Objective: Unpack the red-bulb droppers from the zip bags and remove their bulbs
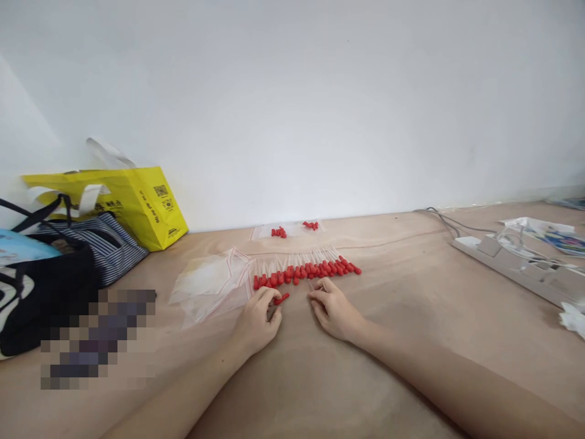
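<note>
My left hand (pixel 261 318) is closed around a red rubber bulb (pixel 282 299), whose end sticks out past the fingertips. To its right, my right hand (pixel 333 309) pinches a thin, clear tube (pixel 311 284), which is hard to make out. Just beyond both hands lies a row of clear droppers (pixel 301 272) with red bulbs, their bulbs facing me and their thin tips pointing to the wall. Clear zip bags (pixel 208 280) with red edge lines lie in a pile left of the row.
Farther back, a clear bag (pixel 292 230) shows two clusters of red bulbs. On the left stand a yellow bag (pixel 155 210), a striped pouch (pixel 112 247) and a black bag (pixel 59 292). A white power strip (pixel 507 268) with cables lies at right, near crumpled tissue (pixel 573 319).
</note>
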A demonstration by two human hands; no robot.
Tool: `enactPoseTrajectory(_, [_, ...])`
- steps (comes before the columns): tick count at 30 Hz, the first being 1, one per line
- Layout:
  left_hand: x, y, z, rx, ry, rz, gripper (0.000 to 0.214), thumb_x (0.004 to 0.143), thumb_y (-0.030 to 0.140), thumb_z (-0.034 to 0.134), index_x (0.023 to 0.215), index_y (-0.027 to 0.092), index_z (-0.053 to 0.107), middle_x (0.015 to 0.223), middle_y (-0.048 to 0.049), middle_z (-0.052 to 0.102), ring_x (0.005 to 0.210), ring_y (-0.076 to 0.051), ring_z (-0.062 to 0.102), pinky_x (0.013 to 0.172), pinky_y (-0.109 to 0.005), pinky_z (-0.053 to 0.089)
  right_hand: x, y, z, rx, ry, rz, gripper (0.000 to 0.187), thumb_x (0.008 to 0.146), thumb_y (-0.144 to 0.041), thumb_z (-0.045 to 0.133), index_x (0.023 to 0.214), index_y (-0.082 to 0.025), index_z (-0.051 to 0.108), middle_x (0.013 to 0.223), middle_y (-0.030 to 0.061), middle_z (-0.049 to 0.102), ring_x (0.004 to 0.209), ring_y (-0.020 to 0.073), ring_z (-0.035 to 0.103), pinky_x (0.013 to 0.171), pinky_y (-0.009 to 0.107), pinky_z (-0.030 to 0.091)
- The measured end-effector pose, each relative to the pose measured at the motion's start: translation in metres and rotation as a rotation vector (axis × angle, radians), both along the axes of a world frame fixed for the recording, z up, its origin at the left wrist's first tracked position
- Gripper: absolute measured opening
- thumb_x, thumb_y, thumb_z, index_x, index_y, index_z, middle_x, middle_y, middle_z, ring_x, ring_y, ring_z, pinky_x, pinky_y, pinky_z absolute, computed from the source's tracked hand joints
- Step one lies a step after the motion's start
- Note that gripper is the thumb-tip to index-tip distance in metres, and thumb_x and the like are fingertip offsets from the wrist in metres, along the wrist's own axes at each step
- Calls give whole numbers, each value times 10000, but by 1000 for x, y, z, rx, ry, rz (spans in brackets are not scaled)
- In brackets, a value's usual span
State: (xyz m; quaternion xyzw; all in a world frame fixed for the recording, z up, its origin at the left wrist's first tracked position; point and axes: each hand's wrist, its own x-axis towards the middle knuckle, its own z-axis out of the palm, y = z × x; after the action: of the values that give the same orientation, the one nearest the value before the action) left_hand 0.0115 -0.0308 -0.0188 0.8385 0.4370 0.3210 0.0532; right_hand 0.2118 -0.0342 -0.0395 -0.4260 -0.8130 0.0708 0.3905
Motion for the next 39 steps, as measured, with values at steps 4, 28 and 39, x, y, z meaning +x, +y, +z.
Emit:
enactPoseTrajectory(4, [2, 3, 1, -11, -9, 18, 80, 747, 145, 415, 778, 184, 479, 747, -7, 509, 646, -123, 530, 592, -252, 460, -2, -4, 3, -26, -13, 31, 95, 751, -109, 478, 756, -163, 556, 842, 56, 463, 776, 140, 496, 705, 270, 468])
enactPoseTrajectory(28, [-3, 42, 21, 78, 165, 144, 140, 753, 249, 478, 797, 182, 593, 752, -27, 599, 723, -181, 558, 662, -302, 445, 22, 4, 6, 64, 253, -110, 131, 782, -188, 484, 754, -180, 612, 725, 46, 530, 737, 165, 511, 691, 320, 434])
enactPoseTrajectory(39, [-31, 5, 26, 598, -6, 29, 101, 790, 169, 501, 856, 184, 576, 785, -50, 625, 755, -168, 566, 713, -307, 463, 23, 5, 2, 162, 166, -141, 137, 772, -190, 491, 837, -198, 612, 768, 51, 571, 758, 177, 528, 698, 331, 437])
